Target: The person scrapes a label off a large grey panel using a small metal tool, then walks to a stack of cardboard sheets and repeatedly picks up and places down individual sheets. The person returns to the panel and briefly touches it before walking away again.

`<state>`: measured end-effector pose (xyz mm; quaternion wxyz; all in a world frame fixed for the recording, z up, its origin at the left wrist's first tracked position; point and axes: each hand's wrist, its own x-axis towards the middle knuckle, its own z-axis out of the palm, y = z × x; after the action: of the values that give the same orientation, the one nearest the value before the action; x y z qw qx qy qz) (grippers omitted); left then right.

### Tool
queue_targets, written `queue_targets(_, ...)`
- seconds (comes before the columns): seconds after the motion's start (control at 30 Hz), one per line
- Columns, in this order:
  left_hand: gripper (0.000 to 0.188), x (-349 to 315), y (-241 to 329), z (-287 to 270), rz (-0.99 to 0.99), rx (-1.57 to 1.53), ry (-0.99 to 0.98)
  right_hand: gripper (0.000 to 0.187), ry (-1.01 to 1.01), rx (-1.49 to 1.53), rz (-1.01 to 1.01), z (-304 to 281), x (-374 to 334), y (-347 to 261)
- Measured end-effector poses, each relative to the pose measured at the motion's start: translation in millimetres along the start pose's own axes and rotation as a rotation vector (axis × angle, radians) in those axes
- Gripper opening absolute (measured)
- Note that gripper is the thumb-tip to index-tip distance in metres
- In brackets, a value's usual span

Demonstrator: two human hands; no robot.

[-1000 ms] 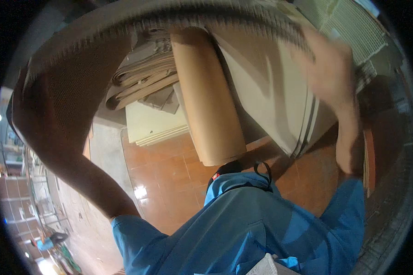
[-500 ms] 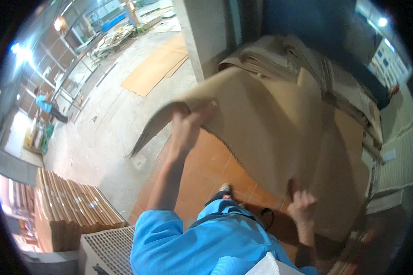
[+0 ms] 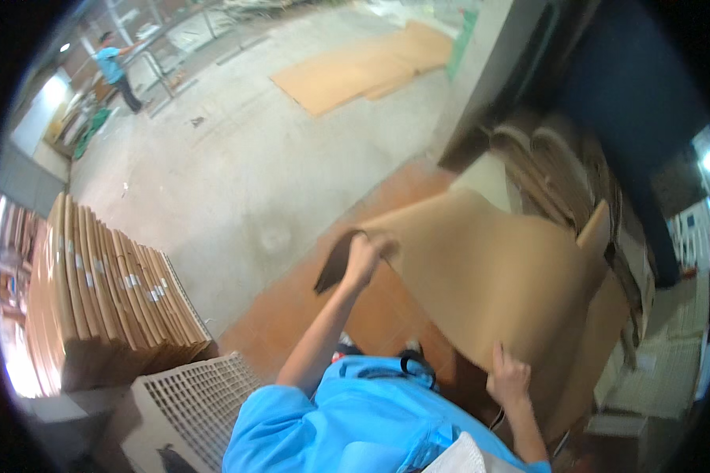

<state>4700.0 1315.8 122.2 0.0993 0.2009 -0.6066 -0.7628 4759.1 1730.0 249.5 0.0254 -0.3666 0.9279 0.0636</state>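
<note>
A big brown cardboard sheet (image 3: 489, 268) sags and curls between my two hands, over the tiled floor in front of me. My left hand (image 3: 368, 254) is closed round its left edge, where a flap bends down and shows its dark underside. On the near edge, my right hand (image 3: 510, 377) grips with the thumb laid on top of the sheet. The sheet's far right part runs up against a pile of folded cardboard (image 3: 556, 169) and partly hides it.
Bundled flat cardboard (image 3: 118, 284) stands at my left, beside a pale crate with a grid top (image 3: 201, 402). Brown sheets (image 3: 363, 67) lie on the concrete floor ahead. A pillar (image 3: 489, 71) rises by the pile. A person in blue (image 3: 114, 71) stands far left.
My view has turned left, so the pile sits further right. Both hands still hold the cardboard sheet; it has swung lower, and its left flap hangs shorter.
</note>
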Motion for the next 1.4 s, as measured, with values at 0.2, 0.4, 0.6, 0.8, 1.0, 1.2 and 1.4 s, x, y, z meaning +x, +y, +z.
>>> queue_targets(0.2,0.036,81.9,-40.6,-151.3,-0.323,-0.793,0.270,0.053,0.044,0.116,-0.077,-46.0,123.2,-109.7)
queue_targets(0.4,0.041,202.4,6.5,-268.7,-0.104,-0.432,0.263,0.047,-0.187,0.182,-0.172,-58.2,277.3,-165.3)
queue_targets(0.6,0.059,331.5,96.9,-339.3,-0.047,-0.100,0.127,0.040,-0.254,0.184,-0.383,-33.5,421.4,-231.0)
queue_targets(0.8,0.058,449.5,124.2,-390.2,-0.121,-0.071,0.062,0.038,-0.270,0.211,-0.139,-63.5,519.3,-280.7)
queue_targets(1.0,0.059,565.9,177.1,-468.0,-0.026,-0.215,-0.121,0.072,-0.477,0.365,0.132,-65.7,627.1,-352.2)
queue_targets(1.2,0.062,667.5,246.4,-523.2,0.225,-0.116,-0.286,0.077,-0.251,0.230,0.213,-40.8,738.4,-480.7)
queue_targets(1.4,0.050,755.0,343.8,-575.0,0.213,-0.121,-0.388,0.051,-0.051,0.303,0.676,-78.2,863.0,-511.0)
